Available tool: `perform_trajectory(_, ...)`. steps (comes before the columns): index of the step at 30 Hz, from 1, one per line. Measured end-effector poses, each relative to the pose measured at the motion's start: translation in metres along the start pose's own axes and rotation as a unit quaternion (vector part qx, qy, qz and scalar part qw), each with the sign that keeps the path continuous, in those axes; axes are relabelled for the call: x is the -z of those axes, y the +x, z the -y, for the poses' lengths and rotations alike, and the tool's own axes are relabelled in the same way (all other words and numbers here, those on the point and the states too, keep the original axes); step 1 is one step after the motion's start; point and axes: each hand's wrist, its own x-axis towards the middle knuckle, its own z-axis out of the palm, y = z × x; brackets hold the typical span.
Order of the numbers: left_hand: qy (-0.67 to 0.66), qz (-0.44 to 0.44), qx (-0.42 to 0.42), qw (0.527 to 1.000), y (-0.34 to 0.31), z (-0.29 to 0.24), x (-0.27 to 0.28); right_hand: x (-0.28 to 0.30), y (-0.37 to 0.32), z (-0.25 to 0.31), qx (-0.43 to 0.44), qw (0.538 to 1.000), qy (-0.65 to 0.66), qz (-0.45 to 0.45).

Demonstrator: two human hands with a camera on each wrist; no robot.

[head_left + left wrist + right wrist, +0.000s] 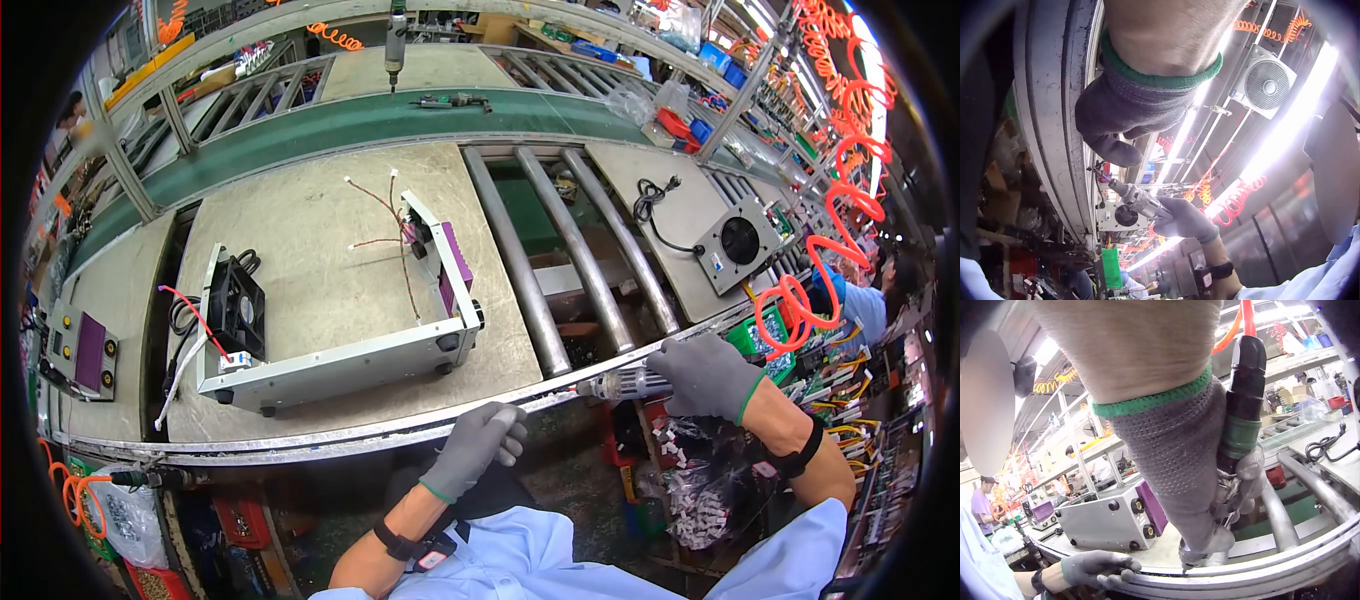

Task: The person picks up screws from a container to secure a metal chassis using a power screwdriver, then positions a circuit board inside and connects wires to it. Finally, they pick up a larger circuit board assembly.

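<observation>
My gloved right hand (705,377) grips a silver air screwdriver (622,385) over the front rail, its tip pointing left. In the right wrist view, a black and green hose fitting (1242,406) joins the tool beside the wrist. My gloved left hand (474,452) is at the rail's near side, fingers loosely curled; I cannot tell whether something small is inside them. Behind it on the board stands an open metal housing (345,365) with a black fan (238,308) at its left end, a purple panel (456,268) at the right and loose wires (400,235).
Steel rollers (572,250) lie right of the board, then another unit with a fan (740,242). A purple-fronted unit (85,350) stands far left. A second tool (396,45) hangs overhead. Orange coiled hose (840,240) hangs right, near a green parts bin (762,335).
</observation>
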Motion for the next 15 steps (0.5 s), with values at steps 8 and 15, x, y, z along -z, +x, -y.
perform_trajectory(8, -0.076, 0.012, 0.036, 0.996, 0.01, 0.005, -0.01, 0.01, -0.014, 0.007, -0.004, 0.999, 0.006, -0.031)
perform_trajectory(15, -0.272, 0.089, 0.109, 0.952, 0.023, 0.006, -0.014, 0.024, -0.033, 0.026, -0.008, 0.999, -0.003, -0.043)
